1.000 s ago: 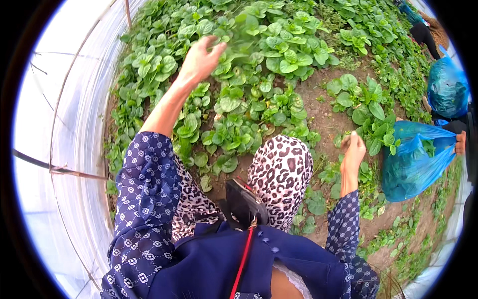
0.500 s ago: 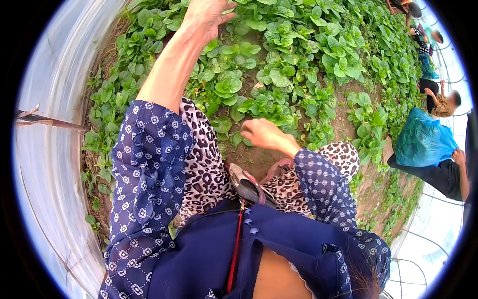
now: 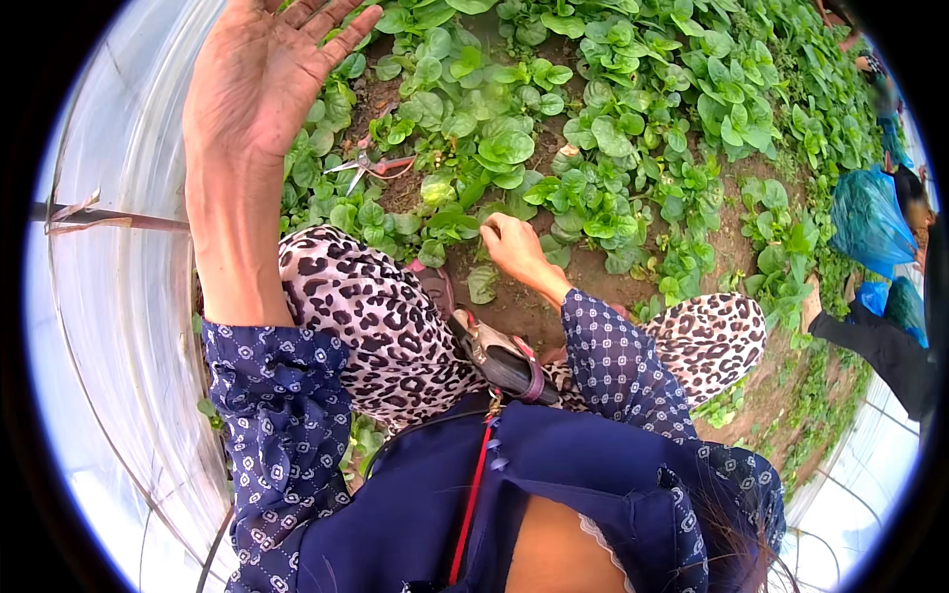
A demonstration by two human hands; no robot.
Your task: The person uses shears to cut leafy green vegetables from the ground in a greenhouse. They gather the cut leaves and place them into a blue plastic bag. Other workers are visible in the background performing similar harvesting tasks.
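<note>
My left hand (image 3: 262, 79) is raised at the upper left, palm showing and fingers spread, with nothing in it. A pair of scissors (image 3: 374, 167) with orange-red handles lies on the soil among the leaves, to the right of that hand and apart from it. My right hand (image 3: 516, 247) hangs low over bare soil between my knees, its fingers curled in. Whatever it may hold is hidden. Round-leaved green plants (image 3: 506, 144) grow just beyond it. A small dark-and-beige bag (image 3: 502, 362) hangs at my waist on a red strap.
Clear plastic sheeting (image 3: 129, 326) walls the left side, with a brown pole (image 3: 129, 219) along it. Leafy rows spread ahead and right. At the far right are a blue plastic bag (image 3: 870, 217) full of greens, smaller blue bags, and other people.
My left hand has swung left and back toward me from over the plants, turning its palm into view. The scissors now show. My right hand stays low, its fingers more curled.
</note>
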